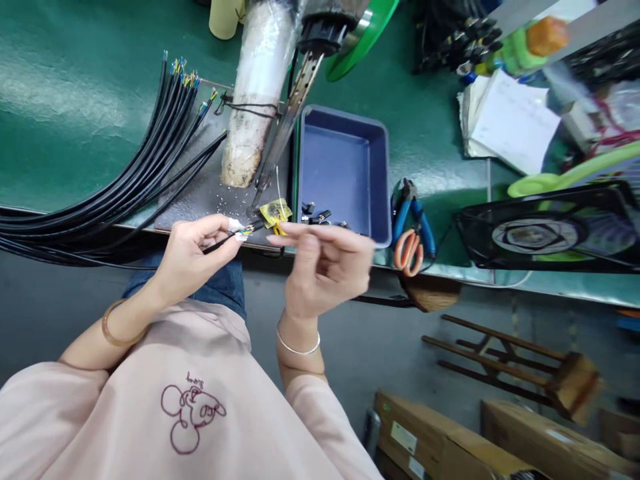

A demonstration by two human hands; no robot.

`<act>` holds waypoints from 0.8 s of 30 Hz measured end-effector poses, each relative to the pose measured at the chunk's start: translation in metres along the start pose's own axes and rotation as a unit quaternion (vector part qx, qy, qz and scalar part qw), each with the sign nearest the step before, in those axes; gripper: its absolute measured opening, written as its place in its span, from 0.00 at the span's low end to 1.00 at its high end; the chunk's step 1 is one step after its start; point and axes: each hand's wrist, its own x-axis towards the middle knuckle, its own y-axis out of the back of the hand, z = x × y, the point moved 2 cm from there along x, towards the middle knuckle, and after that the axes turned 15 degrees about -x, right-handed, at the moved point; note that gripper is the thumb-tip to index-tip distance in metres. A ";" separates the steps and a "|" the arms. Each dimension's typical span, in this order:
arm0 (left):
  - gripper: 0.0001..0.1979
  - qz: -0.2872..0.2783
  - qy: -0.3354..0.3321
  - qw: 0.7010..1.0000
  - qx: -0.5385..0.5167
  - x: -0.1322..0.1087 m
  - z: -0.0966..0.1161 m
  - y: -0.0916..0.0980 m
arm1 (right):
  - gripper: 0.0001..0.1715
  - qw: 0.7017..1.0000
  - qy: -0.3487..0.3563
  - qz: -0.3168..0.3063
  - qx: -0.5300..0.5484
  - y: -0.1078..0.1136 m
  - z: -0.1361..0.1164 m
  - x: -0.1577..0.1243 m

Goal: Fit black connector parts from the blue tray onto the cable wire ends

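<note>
Head view: left hand (193,257) pinching 1 black cable (216,245); right hand (327,270) blurred, grip unclear.

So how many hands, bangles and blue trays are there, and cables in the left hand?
Bare hands: 2 (left hand, right hand)
Bangles: 2 (golden-brown round bangle, thin silver bangle)
Trays: 1 (blue rectangular plastic tray)
Cables in the left hand: 1 (thin black cable)
Total: 6

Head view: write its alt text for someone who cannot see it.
A person's left hand pinches a black cable with exposed coloured wires at a green bench; the right hand is raised beside it, its grip unclear. A bundle of black cables lies to the left, a blue tray, pliers and scissors to the right.
</note>
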 end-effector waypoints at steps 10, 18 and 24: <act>0.08 0.028 0.016 0.999 -0.026 0.012 -0.006 -0.001 | 0.07 0.989 0.105 -0.047 -0.092 -0.019 -0.002 -0.003; 0.06 0.036 0.045 0.997 -0.053 0.021 -0.008 0.001 | 0.09 0.994 0.073 -0.063 -0.045 -0.022 0.001 0.001; 0.07 0.034 0.056 0.996 -0.065 0.024 -0.010 0.001 | 0.10 0.993 0.072 -0.078 -0.043 -0.022 0.001 0.004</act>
